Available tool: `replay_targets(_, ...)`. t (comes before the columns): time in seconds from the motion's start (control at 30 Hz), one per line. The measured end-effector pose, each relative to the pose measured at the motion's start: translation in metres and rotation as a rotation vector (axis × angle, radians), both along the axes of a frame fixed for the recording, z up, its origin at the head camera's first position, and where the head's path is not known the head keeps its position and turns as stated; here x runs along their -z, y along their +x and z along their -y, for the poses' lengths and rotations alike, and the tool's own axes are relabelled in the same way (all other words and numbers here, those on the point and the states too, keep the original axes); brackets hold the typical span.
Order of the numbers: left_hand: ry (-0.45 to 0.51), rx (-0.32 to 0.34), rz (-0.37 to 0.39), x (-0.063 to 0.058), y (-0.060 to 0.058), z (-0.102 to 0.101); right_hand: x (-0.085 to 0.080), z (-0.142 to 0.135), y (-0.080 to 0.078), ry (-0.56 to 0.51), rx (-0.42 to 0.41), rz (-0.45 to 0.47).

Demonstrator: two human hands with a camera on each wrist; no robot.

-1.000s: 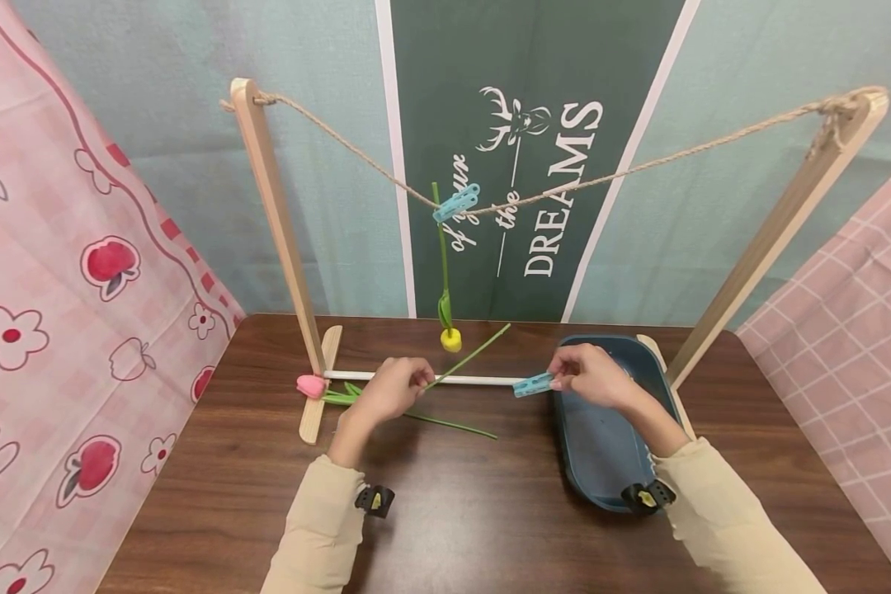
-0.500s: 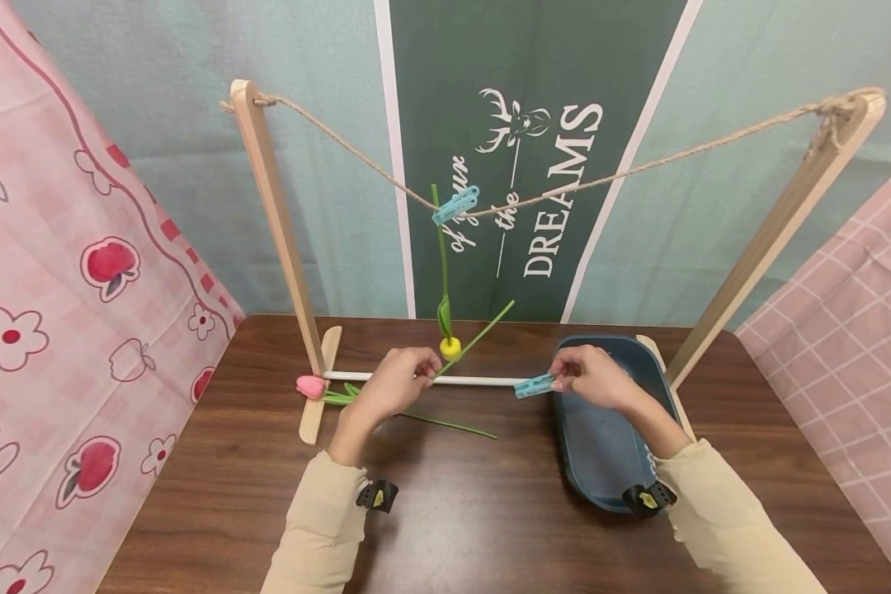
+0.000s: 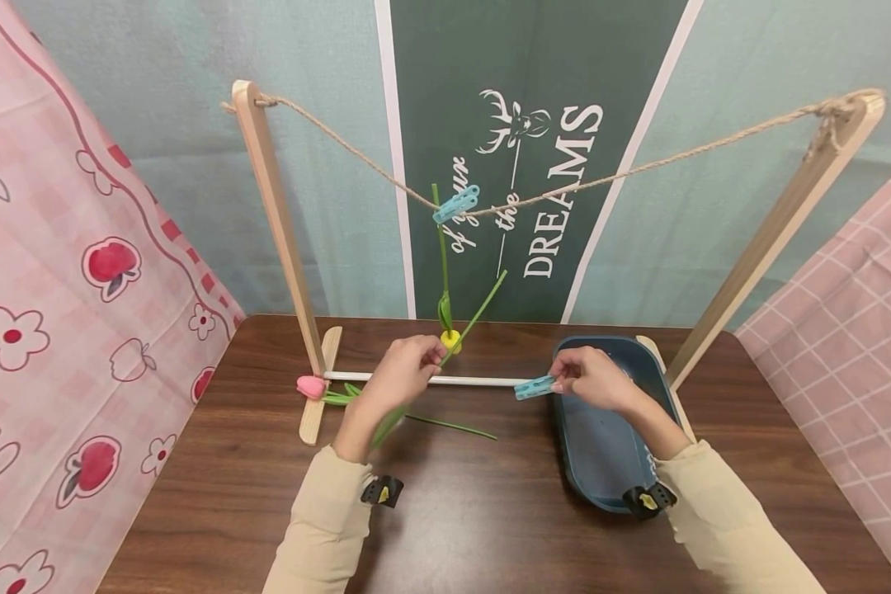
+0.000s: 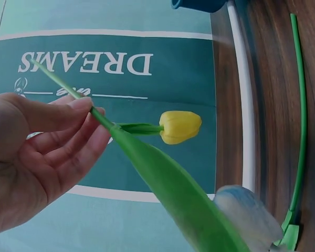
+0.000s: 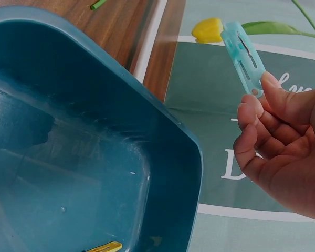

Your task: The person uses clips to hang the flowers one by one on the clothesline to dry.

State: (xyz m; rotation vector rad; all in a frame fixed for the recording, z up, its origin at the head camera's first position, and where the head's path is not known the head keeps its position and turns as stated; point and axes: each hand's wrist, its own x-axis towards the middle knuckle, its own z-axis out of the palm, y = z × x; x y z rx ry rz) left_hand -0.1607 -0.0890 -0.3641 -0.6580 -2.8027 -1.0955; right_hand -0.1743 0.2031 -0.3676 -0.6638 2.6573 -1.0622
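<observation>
My left hand point(image 3: 408, 367) pinches a green tulip stem point(image 3: 484, 305) between thumb and fingers. The stem slants up to the right. In the left wrist view its broad leaf point(image 4: 168, 181) runs down toward a pale whitish-blue tulip bloom point(image 4: 247, 218). My right hand point(image 3: 594, 378) holds a light-blue clothespin point(image 5: 244, 58) by one end, beside the basin's left rim. From the twine point(image 3: 624, 173) a yellow tulip point(image 3: 451, 341) hangs head down, clipped by another blue clothespin point(image 3: 456, 204). The held stem passes in front of the yellow bloom in the head view.
A pink tulip point(image 3: 311, 387) lies on the table, stem pointing right. Two wooden posts point(image 3: 278, 223) carry the twine, with a white rod point(image 3: 483, 381) low between them. The dark-blue basin point(image 3: 570, 462) stands at right; a yellow clip point(image 5: 107, 247) shows inside it.
My left hand has risen slightly and moved right, and the held tulip stem has tilted more steeply upward. Its leaf now shows below the wrist. My right hand stays nearly still with the clothespin.
</observation>
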Motion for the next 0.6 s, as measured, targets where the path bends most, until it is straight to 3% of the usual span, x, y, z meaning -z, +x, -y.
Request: replay_targets(0.6, 0.117, -0.038, -0.082, -0.014, -0.001, -0.009, 0.001, -0.001, -0.001, 0.008, -0.013, -0.016)
